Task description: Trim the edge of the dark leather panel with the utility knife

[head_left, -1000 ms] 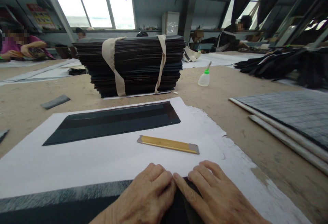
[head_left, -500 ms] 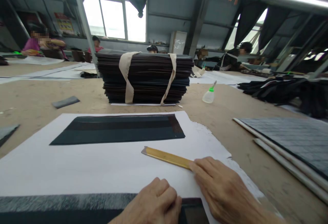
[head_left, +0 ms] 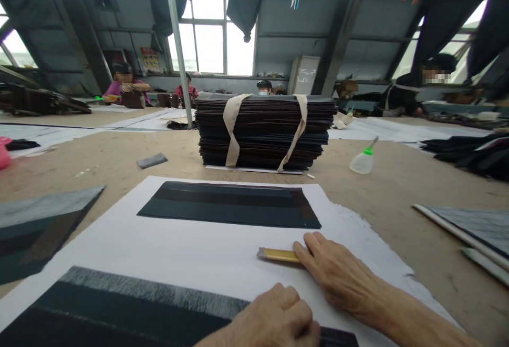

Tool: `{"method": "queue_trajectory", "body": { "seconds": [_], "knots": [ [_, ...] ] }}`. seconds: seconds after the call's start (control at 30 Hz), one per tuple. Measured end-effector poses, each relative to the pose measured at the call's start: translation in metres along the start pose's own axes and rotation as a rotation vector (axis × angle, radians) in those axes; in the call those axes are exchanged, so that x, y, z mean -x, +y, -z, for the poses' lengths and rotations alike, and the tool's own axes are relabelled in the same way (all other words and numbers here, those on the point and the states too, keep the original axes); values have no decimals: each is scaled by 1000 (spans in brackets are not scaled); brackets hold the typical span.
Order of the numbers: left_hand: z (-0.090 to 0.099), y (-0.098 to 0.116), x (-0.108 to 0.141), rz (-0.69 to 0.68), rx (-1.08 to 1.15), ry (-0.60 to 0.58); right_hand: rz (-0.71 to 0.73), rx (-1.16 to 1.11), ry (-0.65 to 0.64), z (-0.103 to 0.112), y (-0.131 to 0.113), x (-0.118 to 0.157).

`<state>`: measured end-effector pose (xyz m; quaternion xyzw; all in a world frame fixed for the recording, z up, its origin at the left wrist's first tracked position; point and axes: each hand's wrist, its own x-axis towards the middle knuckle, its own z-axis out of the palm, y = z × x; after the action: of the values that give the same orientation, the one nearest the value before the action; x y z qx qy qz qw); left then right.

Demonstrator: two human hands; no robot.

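My right hand [head_left: 338,265] is closed over a long flat yellow tool [head_left: 280,255] with a grey tip, low over the white sheet [head_left: 222,251]. The palm hides the tool's other end. My left hand [head_left: 274,318] rests with curled fingers on the right part of a dark panel [head_left: 131,304] with a grey fuzzy strip along its far edge. Its fingertips are hidden, so I cannot tell whether they pinch anything. Beyond both hands, a second dark panel [head_left: 234,205] lies flat on the sheet.
A tall strapped stack of dark pieces [head_left: 262,130] stands behind the sheet. At its right is a bottle with a green cap [head_left: 362,160]. Another panel [head_left: 43,230] lies left; grey striped boards [head_left: 473,225] lie right. Other people [head_left: 127,87] work farther back.
The camera has turned left, so the scene sits farther right. My right hand covers more of the yellow tool, leaving less of it visible. My left hand stays on the near panel.
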<state>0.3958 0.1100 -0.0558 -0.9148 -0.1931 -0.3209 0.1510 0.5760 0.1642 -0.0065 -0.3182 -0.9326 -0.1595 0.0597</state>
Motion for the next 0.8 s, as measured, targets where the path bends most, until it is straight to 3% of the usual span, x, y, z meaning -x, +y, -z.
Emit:
{"method": "queue_trajectory", "body": {
  "seconds": [0.2, 0.4, 0.57, 0.8],
  "knots": [
    [31, 4, -8, 94, 210, -309, 2, -10, 40, 18, 7, 67],
    [37, 7, -8, 143, 286, -351, -47, -115, 66, 43, 1, 114],
    [39, 7, -9, 137, 284, -373, -66, -143, -13, 35, 4, 119],
    [41, 6, -11, 118, 279, -371, -17, -214, -107, 34, 13, 100]
  ]
}}
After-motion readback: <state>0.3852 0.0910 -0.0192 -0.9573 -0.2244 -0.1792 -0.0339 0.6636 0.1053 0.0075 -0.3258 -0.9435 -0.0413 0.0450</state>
